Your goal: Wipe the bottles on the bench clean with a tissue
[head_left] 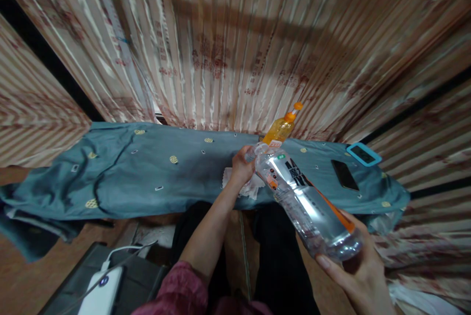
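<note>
Above the near edge of the blue-clothed table (147,172), the right hand (358,273) cradles a tilted clear bottle (305,202) by its base; the left hand (241,168) is curled tight around its cap. An orange bottle (279,131) stands just behind.

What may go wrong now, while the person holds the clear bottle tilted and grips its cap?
1. The clear bottle lies tilted, its base in the right hand and the left hand at its cap. If the cap opens, water may spill on the blue cloth and the white tissue.
2. The black phone lies on the cloth close by and may get wet.
3. The orange bottle stands just behind and may be knocked over.
</note>
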The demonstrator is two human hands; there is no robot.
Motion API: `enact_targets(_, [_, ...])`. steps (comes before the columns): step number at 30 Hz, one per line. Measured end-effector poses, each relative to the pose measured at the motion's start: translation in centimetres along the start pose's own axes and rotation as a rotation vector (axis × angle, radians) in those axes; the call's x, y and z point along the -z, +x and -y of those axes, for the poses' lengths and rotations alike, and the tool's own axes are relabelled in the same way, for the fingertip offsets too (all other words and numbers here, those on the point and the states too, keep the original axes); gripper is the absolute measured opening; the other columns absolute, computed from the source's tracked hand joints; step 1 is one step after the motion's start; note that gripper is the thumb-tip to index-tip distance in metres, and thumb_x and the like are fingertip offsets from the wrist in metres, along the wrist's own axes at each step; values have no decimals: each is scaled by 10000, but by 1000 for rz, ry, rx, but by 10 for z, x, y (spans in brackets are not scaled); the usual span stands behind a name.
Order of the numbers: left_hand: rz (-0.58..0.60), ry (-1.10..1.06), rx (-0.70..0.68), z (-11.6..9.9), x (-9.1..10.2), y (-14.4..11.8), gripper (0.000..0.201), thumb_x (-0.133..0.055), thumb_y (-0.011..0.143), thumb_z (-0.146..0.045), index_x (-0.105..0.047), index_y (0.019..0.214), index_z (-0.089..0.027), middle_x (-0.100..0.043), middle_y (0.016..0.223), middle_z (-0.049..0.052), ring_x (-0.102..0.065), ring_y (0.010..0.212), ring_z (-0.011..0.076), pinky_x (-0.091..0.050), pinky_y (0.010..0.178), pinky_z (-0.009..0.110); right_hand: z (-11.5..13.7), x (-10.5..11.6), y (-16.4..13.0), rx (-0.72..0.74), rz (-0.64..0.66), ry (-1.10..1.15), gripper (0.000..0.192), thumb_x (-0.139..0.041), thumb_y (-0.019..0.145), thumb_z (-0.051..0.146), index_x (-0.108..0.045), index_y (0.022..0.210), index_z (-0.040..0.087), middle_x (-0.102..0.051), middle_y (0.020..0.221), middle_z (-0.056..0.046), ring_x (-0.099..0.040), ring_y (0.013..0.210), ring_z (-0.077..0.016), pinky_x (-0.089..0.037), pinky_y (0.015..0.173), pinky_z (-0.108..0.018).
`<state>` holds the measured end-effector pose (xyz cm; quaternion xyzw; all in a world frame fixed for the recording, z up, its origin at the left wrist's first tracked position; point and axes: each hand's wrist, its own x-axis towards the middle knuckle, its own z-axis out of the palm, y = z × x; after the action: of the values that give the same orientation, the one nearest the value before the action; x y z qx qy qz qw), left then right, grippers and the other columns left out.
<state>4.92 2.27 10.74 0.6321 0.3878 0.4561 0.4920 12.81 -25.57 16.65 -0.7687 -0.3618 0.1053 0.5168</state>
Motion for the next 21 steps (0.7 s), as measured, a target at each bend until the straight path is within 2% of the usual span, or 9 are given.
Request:
enact_targets(3, [10,-3,7,1,0,1,98,-765,839,-200,-729,929,-187,-804,891,23,-741,842,208,-540,752,266,-1,1,1,0,15,-52,847,-886,664,622,-567,1346,232,-661,1304,-105,-680,1164,-310,-580,955,-356])
enact_targets(6, [7,8,2,3,-1,1,111,-770,836,-205,-729,939,-194,-806,900,17,-747,862,211,-547,766,267,3,1,1,-23,1,-33,863,-875,664,637,-550,1352,230,-662,1306,-114,-668,1199,-335,-556,1014,-403])
enact_targets(8, [2,8,4,4,-1,2,124,-775,831,-200,-728,946,-196,-809,910,17,-748,868,213,-553,781,273,9,-2,-1,-34,-17,-15,854,-849,688,646,-539,1364,226,-657,1317,-114,-661,1216,-331,-545,1027,-391])
enact_targets(12, [-1,-8,3,7,-2,2,144,-778,819,-186,-728,954,-198,-815,960,25,-754,907,219,-563,810,278,17,-6,-4,-26,-23,-24,827,-836,699,626,-538,1351,213,-666,1299,-113,-689,1161,-300,-578,956,-336])
enact_targets(21, [3,16,-4,7,-1,2,134,-769,827,-189,-727,953,-195,-809,969,29,-753,941,225,-564,827,283,3,1,1,-6,24,-5,833,-903,662,558,-565,1343,215,-676,1286,-106,-709,1130,-290,-612,905,-302])
